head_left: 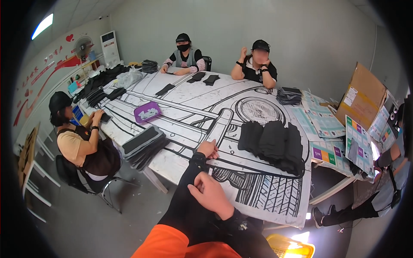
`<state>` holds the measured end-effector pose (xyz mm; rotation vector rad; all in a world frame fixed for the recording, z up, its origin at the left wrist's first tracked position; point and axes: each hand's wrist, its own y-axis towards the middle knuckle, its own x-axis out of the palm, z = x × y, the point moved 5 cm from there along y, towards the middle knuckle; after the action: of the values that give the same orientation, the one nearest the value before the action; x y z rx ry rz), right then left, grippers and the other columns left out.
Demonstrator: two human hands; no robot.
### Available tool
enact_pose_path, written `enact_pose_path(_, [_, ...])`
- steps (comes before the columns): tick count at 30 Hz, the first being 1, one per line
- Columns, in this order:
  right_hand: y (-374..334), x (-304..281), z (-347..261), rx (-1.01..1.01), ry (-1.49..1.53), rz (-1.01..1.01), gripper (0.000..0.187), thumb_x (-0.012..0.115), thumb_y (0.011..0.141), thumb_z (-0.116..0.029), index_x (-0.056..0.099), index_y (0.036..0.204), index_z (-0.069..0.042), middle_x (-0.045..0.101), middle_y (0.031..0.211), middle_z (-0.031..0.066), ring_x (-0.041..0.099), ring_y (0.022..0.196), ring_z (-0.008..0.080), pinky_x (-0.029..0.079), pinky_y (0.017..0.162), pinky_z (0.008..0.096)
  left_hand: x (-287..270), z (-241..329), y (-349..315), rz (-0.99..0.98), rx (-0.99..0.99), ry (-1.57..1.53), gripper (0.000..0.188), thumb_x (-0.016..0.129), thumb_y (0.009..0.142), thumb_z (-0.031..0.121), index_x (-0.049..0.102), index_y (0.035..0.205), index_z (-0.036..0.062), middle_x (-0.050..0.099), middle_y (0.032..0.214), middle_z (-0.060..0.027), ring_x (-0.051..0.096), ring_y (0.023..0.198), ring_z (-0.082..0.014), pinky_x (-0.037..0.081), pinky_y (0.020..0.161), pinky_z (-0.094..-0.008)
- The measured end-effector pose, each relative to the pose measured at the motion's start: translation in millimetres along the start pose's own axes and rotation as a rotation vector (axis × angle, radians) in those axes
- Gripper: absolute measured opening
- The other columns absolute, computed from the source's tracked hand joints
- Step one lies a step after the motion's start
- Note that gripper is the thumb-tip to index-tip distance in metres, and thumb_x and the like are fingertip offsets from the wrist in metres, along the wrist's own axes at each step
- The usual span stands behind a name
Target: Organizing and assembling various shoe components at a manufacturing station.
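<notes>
My left hand (208,149) rests on the table (189,170), its fingers loosely spread and nothing seen in them. A black sleeve (183,189) covers that forearm below an orange shirt sleeve (165,241). Bent across the left forearm is my right hand (211,195), fingers curled against the black sleeve; whether they pinch the cloth is hidden. To the right of my hands lies a row of black fabric pieces (271,144). A stack of grey and black pads (144,146) sits at the table edge on the left.
A purple tray (147,112) holds small pale pieces. Co-workers sit at the left (81,137) and far side; another person stands at right. Dark pads (289,95) are stacked near printed sheets (322,118) and an open carton (359,96). A yellow basket (307,249) stands below.
</notes>
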<state>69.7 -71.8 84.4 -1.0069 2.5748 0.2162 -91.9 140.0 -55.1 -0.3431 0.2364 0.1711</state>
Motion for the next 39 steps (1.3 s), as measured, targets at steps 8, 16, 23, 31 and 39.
enact_pose_path(8, [3.4, -1.0, 5.6, -0.507, -0.200, 0.446, 0.036, 0.075, 0.089, -0.023, 0.056, 0.112, -0.002, 0.057, 0.113, 0.0149, 0.062, 0.088, 0.0261, 0.051, 0.074, 0.0378, 7.0, 5.8, -4.1, 0.019, 0.018, 0.012, 0.060, 0.037, 0.110, 0.042, 0.068, 0.085, -0.0028, 0.074, 0.071, -0.0158, 0.067, 0.050, -0.0186, 0.050, 0.045, -0.0295])
enact_pose_path(16, [10.9, -7.7, 8.0, -0.288, -0.068, 0.289, 0.032, 0.075, 0.090, -0.022, 0.058, 0.109, -0.003, 0.061, 0.100, 0.0118, 0.064, 0.082, 0.0210, 0.051, 0.072, 0.0331, 6.8, 6.2, -6.1, -0.003, 0.046, 0.025, 0.059, 0.036, 0.109, 0.040, 0.066, 0.085, -0.0041, 0.074, 0.071, -0.0170, 0.067, 0.050, -0.0198, 0.051, 0.046, -0.0306])
enact_pose_path(23, [-2.6, 1.4, 7.2, -0.014, 0.060, 0.038, 0.030, 0.076, 0.088, -0.026, 0.060, 0.101, -0.005, 0.062, 0.098, 0.0097, 0.062, 0.088, 0.0235, 0.050, 0.076, 0.0372, 5.3, 1.5, -5.4, -0.013, 0.058, 0.014, 0.055, 0.038, 0.109, 0.037, 0.067, 0.087, -0.0039, 0.074, 0.071, -0.0168, 0.066, 0.049, -0.0194, 0.051, 0.045, -0.0305])
enact_pose_path(31, [-14.5, 0.3, -0.5, -0.240, -0.001, 0.160, 0.034, 0.074, 0.093, -0.031, 0.058, 0.110, -0.006, 0.063, 0.093, 0.0074, 0.064, 0.071, 0.0216, 0.051, 0.068, 0.0345, 0.3, -0.8, -3.9, -0.016, 0.051, -0.018, 0.052, 0.042, 0.109, 0.040, 0.066, 0.090, -0.0019, 0.072, 0.068, -0.0134, 0.063, 0.048, -0.0169, 0.047, 0.044, -0.0288])
enact_pose_path(39, [-74.0, -50.4, 67.7, -0.056, 0.106, 0.021, 0.022, 0.073, 0.095, -0.025, 0.072, 0.100, -0.004, 0.072, 0.081, 0.0039, 0.066, 0.071, 0.0103, 0.053, 0.069, 0.0259, 14.7, 5.8, -7.0, -0.031, 0.049, -0.013, 0.050, 0.045, 0.109, 0.041, 0.065, 0.094, -0.0023, 0.072, 0.069, -0.0131, 0.062, 0.047, -0.0164, 0.046, 0.044, -0.0277])
